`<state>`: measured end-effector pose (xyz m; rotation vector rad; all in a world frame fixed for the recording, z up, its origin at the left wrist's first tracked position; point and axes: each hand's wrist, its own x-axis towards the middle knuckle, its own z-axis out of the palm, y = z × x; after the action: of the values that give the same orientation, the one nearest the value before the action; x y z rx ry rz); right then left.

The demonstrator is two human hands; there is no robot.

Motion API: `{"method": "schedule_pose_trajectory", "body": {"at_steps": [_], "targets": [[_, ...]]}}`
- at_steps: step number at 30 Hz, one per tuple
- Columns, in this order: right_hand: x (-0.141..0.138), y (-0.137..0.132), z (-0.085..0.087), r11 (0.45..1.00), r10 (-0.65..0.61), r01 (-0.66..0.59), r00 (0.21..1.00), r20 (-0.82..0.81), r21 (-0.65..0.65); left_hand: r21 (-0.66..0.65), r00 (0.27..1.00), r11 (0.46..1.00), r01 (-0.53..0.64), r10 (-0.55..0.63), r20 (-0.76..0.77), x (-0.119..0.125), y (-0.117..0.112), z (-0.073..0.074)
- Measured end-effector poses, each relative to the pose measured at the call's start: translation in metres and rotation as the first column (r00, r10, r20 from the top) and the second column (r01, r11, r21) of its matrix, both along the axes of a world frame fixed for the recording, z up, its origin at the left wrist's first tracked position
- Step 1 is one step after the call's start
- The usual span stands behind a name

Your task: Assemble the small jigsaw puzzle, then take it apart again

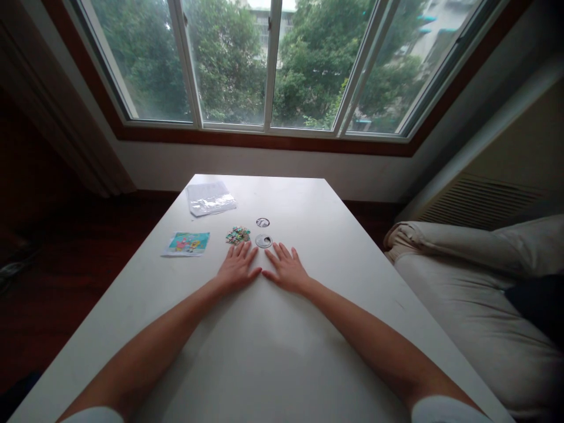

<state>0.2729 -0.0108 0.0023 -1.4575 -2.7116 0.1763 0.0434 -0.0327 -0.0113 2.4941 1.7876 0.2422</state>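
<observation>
Seen from a camera worn on the head, looking forward and down, a person's two bare arms reach across a smooth white table (282, 358) that narrows toward a window. The left hand (238, 267) and the right hand (286, 268) lie palm down, fingers spread and grasping nothing. Their thumbs point inward, the tips so close that contact is hard to judge.

Just beyond the left hand's fingertips is a small heap of multicoloured, irregular flat pieces (238, 235), resembling jigsaw pieces; whether the fingers touch it is unclear. Just ahead of the gap between the hands, to the right of the heap, lies a round, flat, silver-grey piece with a dark spot (264, 241). Slightly farther away is a smaller round piece with a dark rim and a black-and-white face (263, 222); its markings are too small to read.

Left of the heap lies a rectangular sheet with a bright turquoise, pink and yellow picture (188, 243). Behind that, near the table's far left corner, a clear, shiny plastic bag (212, 200) lies flat.

Beyond the table, a wide, white-framed window (229, 70) shows green trees. To the right stands a cream sofa (462, 311); at left, a long curtain (61, 106) hangs above a dark reddish floor (57, 299).
</observation>
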Motion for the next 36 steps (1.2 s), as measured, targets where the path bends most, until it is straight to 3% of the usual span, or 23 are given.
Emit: {"method": "schedule_pose_trajectory", "body": {"at_steps": [4,11,22,36], "targets": [[0.0054,0.0041,0.0025,0.999,0.045,-0.044,0.999,0.014,-0.019,-0.015,0.999,0.999,0.043,-0.043,0.009,-0.0039,0.0003,0.0039],[0.0020,0.0073,-0.0025,0.998,-0.059,0.059,0.998,-0.007,0.005,0.013,0.996,0.998,0.068,-0.069,0.057,-0.0062,-0.0008,0.0019],[0.0063,0.0071,-0.0025,1.000,-0.015,0.015,1.000,-0.009,0.001,0.003,0.990,0.991,0.135,-0.135,0.033,-0.0085,-0.0024,0.0074],[0.0114,0.0055,-0.0033,1.000,0.023,-0.022,1.000,-0.021,0.020,0.002,0.991,0.992,0.125,-0.125,0.036,-0.0062,-0.0015,0.0055]]}}
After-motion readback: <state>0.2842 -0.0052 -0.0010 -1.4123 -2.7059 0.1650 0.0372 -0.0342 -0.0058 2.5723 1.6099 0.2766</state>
